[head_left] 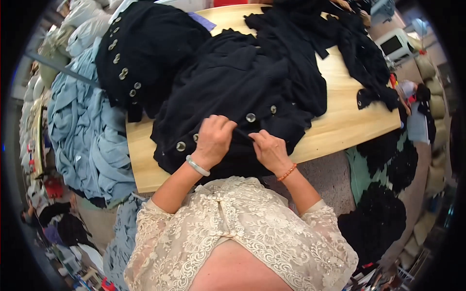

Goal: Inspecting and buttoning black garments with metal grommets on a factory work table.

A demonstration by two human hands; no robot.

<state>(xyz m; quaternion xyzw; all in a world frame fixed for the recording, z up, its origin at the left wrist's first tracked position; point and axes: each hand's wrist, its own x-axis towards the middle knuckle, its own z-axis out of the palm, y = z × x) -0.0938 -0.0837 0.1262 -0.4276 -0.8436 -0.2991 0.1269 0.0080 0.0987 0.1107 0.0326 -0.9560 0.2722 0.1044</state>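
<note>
A black knit cardigan (228,87) with large shiny round buttons lies spread over the near part of the wooden table, its lower edge hanging at the front. My left hand (216,138) is closed on its button edge, between buttons, with the fingertips pinching the cloth. Just to the right, my right hand (271,149) pinches the same edge between thumb and fingers. A short stretch of dark fabric runs between both hands. One shiny button (250,117) sits just above the gap between them. Another button (181,146) shows left of my left hand.
The pale wooden table (340,128) also bears a black buttoned garment pile (150,48) at the far left and a dark garment (364,63) at the right. Light-blue cloth (90,131) is heaped along the left side. Black garments (374,220) lie low at the right.
</note>
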